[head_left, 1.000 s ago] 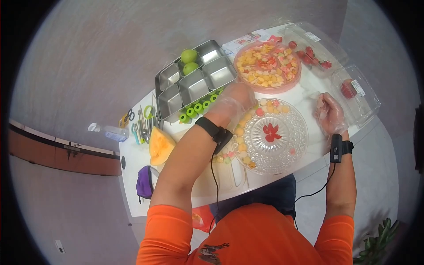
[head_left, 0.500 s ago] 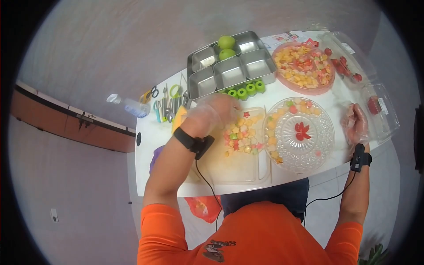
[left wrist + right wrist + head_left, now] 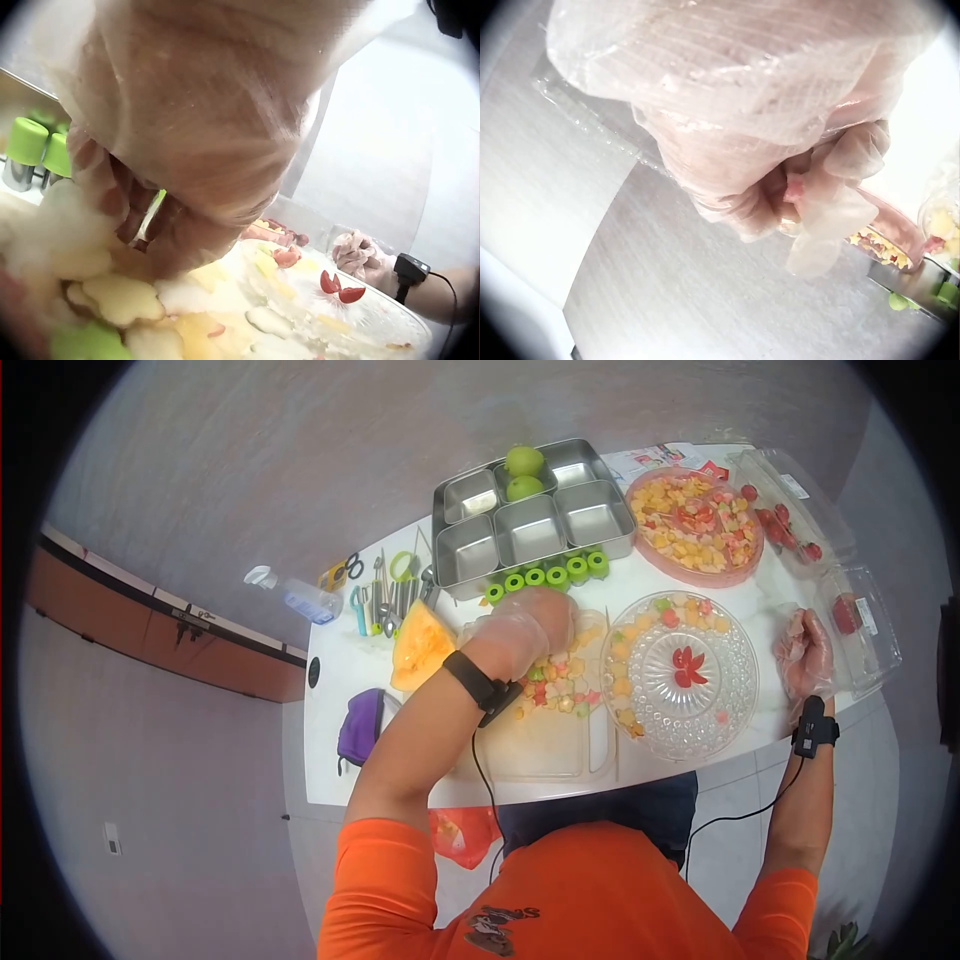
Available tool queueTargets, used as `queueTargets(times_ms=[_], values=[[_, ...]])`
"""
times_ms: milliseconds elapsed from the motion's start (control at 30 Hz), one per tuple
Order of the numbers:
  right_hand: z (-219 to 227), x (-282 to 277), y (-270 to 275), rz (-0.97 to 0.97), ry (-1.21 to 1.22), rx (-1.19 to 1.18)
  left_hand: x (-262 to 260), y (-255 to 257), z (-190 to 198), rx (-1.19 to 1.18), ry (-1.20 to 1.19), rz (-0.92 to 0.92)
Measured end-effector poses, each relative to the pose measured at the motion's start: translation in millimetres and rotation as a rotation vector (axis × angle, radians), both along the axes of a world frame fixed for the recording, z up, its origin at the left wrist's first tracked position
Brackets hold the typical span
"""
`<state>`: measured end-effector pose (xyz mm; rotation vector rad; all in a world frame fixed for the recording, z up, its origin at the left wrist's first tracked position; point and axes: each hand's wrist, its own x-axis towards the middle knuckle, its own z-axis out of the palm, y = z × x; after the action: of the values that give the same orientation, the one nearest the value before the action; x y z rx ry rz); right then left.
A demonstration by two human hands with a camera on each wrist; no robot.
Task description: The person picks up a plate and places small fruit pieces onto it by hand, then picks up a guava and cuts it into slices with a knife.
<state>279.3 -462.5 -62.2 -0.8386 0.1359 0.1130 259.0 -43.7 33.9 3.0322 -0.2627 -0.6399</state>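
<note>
Broadly, the white table: everything is carried on it; the round plate is set close to its near edge, so a push from an arm could send it over.
Steel tray: placed at the far side; two green fruits are held in one far compartment.
Cutting board: laid at the near middle, just left of the plate; it could be shifted if leaned on.
Glass plate: fruit shapes are spread along its left and far rim; these could be smeared out of line if brushed by a sleeve or palm.
Pink tray: set far right, filled with cut fruit.
Left hand: held low over the board, fingers bent down among the pieces; whether anything is pinched cannot be told, as the fingertips are hidden.
Right hand: curled at the right of the plate; a pinkish piece appears to be gripped among the fingers and could be crushed by too firm a squeeze.
Loose glove tips: soft shapes could be snagged or dragged by them.
Cut pieces: heaped on the board's far part; being probably wet, they could be dropped or torn when lifted.
</note>
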Motion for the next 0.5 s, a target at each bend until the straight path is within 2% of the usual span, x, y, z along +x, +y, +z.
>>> queueTargets(times_ms=[233, 333, 500], values=[[3.9, -0.9, 2.6, -0.035, 0.065, -0.008, -2.5, -15.4, 9.1, 0.032, 0.010, 0.032], [1.6, -2.0, 0.1, 0.011, 0.004, -0.016, 0.0, -16.6, 4.3, 0.042, 0.017, 0.054], [4.8, -2.9, 2.9, 0.018, 0.008, 0.013, -9.2, -24.3, 24.0, -0.001, 0.060, 0.125]])
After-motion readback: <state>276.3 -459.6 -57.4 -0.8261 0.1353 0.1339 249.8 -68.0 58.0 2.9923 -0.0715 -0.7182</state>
